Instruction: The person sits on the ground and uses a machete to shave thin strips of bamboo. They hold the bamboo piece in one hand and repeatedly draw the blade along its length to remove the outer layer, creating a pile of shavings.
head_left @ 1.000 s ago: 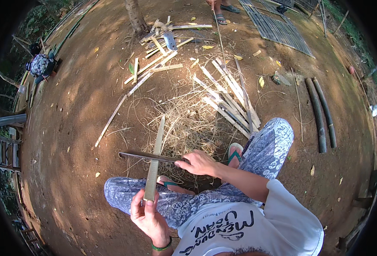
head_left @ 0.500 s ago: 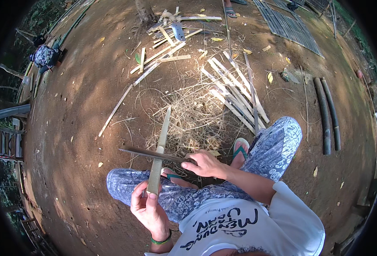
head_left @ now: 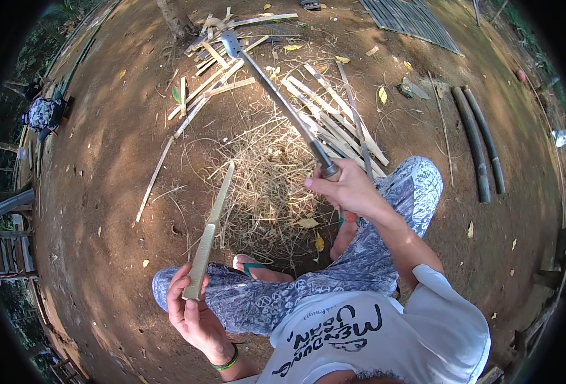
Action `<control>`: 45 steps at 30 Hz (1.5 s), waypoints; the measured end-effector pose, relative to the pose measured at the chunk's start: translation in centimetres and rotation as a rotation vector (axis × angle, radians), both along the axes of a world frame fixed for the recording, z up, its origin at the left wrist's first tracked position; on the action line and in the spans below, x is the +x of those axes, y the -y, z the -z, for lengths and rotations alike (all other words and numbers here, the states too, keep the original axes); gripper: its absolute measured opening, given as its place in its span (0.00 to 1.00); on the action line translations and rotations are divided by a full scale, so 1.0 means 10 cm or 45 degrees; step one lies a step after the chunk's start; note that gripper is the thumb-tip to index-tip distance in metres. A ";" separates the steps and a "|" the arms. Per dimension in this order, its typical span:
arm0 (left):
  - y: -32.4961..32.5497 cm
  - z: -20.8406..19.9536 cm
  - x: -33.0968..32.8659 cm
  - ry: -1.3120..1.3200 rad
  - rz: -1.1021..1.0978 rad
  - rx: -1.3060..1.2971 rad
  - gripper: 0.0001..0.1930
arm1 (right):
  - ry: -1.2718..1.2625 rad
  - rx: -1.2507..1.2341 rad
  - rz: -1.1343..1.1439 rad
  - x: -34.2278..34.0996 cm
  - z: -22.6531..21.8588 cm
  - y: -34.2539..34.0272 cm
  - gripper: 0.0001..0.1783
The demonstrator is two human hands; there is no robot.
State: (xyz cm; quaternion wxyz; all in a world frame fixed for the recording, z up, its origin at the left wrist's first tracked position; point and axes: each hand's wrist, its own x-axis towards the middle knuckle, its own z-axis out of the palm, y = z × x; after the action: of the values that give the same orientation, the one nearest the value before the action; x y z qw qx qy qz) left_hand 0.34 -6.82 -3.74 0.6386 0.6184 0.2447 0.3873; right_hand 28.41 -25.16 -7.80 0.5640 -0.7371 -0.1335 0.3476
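You look to be mid-shaving on the pale strip, angled up and away from your left hand beside the shavings, with the knife clear of it; another pass calls for laying the edge on the strip and keeping it steady. Left thumb and fingers pinch its near end; right hand wraps the knife's handle, blade pointing away from you.
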 end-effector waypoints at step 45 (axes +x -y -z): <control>-0.96 0.13 3.03 -0.097 0.199 -0.040 0.26 | 0.055 -1.160 0.548 1.89 3.17 1.95 0.21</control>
State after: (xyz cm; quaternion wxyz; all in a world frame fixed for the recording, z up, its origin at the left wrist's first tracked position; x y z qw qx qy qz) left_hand 30.66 2.77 -5.08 0.6666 0.6398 0.2260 0.3086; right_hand 47.27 -44.63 -39.53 0.2408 -0.9262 0.1751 0.2313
